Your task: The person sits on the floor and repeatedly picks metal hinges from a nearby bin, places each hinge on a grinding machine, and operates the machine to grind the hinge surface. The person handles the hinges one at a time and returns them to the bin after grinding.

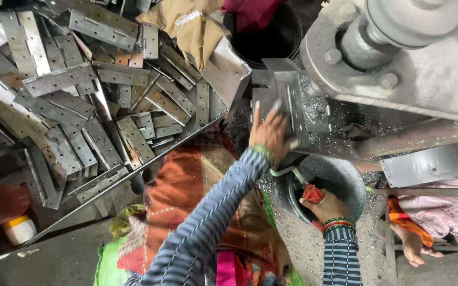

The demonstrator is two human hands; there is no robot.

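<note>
**Two hands at the hinge machine**

Nearest, the right hand (328, 207) is curled around a red rag (312, 193) inside a grey metal bowl (345, 177). Further up, the left hand (269, 132) (striped sleeve) presses a metal hinge (294, 100) against the machine (398, 58), fingers closed on its edge. Beyond, to the left, a tray (133, 172) holds a heap of hinges (80, 100).

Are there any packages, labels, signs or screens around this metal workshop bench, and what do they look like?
Small container: lower left, below the tray of metal hinges; squat, rounded, white with a yellow top.
No signs, screens or readable labels show anywhere else.
</note>
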